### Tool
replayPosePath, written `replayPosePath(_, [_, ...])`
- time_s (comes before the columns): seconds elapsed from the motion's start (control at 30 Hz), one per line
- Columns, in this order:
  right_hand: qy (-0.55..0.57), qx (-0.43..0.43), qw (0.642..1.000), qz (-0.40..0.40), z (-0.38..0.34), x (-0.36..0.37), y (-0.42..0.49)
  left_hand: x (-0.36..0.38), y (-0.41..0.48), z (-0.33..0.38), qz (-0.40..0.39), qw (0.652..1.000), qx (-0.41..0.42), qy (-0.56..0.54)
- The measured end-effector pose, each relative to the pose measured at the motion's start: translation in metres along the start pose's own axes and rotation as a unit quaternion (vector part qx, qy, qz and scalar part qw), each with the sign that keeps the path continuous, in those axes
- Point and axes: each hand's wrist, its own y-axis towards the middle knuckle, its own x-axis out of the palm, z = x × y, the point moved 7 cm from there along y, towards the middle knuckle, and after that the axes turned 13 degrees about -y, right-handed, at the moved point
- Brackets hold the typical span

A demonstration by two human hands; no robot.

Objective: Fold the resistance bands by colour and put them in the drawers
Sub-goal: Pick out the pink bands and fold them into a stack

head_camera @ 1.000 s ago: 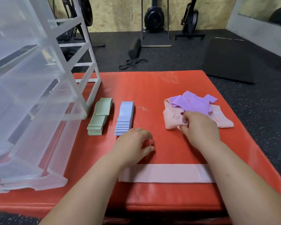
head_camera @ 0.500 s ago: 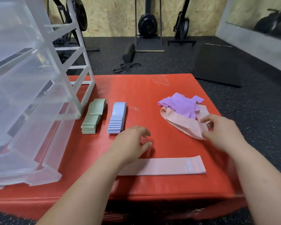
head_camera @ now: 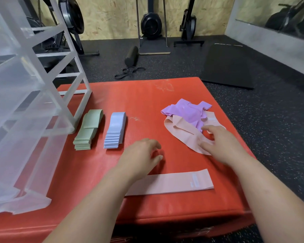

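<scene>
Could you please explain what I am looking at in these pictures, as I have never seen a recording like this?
There is no machine here: a person works with bare hands, and every picture comes from a wide-angle camera worn on their head, looking down. On the red padded mat stand a clear plastic drawer unit, a stack of folded green resistance bands and a stack of folded pale blue bands. Further right lies a loose heap of purple bands on a loose pink band, and a flat pink band lies nearest the person. The left hand hovers, holding nothing. The right hand rests on the loose pink band; whether it pinches it I cannot tell.
</scene>
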Motion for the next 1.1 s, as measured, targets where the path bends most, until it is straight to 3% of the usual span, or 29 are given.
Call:
replayPosePath(0.07, [0.010,-0.010,1.000,-0.004,-0.011,0.006,0.002,0.002,0.003,0.000,0.003,1.000,0.003,0.010])
replayPosePath(0.23, [-0.117,-0.003,0.993,0.024,-0.020,0.009,0.008,0.003,0.007,-0.004,0.007,1.000,0.001,0.005])
replayPosePath(0.43, [0.026,-0.073,0.996,0.038,-0.038,-0.032,0.004,0.000,0.006,-0.014,0.007,1.000,-0.004,-0.013])
replayPosePath(0.5, [-0.005,-0.073,0.997,0.034,-0.030,-0.039,0.003,-0.002,0.006,-0.016,0.008,1.000,-0.005,-0.015])
replayPosePath(0.6, [-0.095,-0.013,0.995,-0.034,-0.006,-0.028,0.000,-0.003,0.006,-0.016,0.012,1.000,-0.003,-0.017])
replayPosePath(0.7, [-0.104,0.016,0.987,-0.125,0.000,-0.007,-0.003,-0.002,0.005,-0.014,0.011,1.000,-0.001,-0.012])
replayPosePath(0.9, [0.020,-0.067,0.997,-0.031,-0.037,0.001,0.008,-0.001,0.003,-0.007,0.010,1.000,-0.001,0.002])
replayPosePath(1.1, [-0.070,-0.087,0.993,0.038,-0.059,0.026,0.021,-0.001,0.000,-0.009,0.010,1.000,-0.001,-0.003])
